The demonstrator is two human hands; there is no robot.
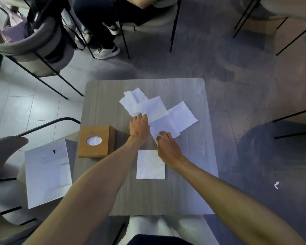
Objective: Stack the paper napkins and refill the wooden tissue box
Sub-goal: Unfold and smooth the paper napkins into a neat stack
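Note:
Several white paper napkins [155, 108] lie scattered and overlapping across the far half of the grey table [193, 174]. A neat napkin stack [149, 165] rests nearer to me, in the table's middle. The wooden tissue box [95, 141], with an oval hole showing white paper, stands at the table's left edge. My left hand [139, 127] lies palm down, its fingertips on the edge of the scattered napkins. My right hand [166, 145] has its fingertips curled onto the near corner of a loose napkin [163, 127], just beyond the stack.
A white box [46, 172] sits on a chair at the left, beside the table. Chairs [34, 48] ring the table, and a seated person's legs and shoes [106, 51] are beyond the far edge. My own knees show below the near edge.

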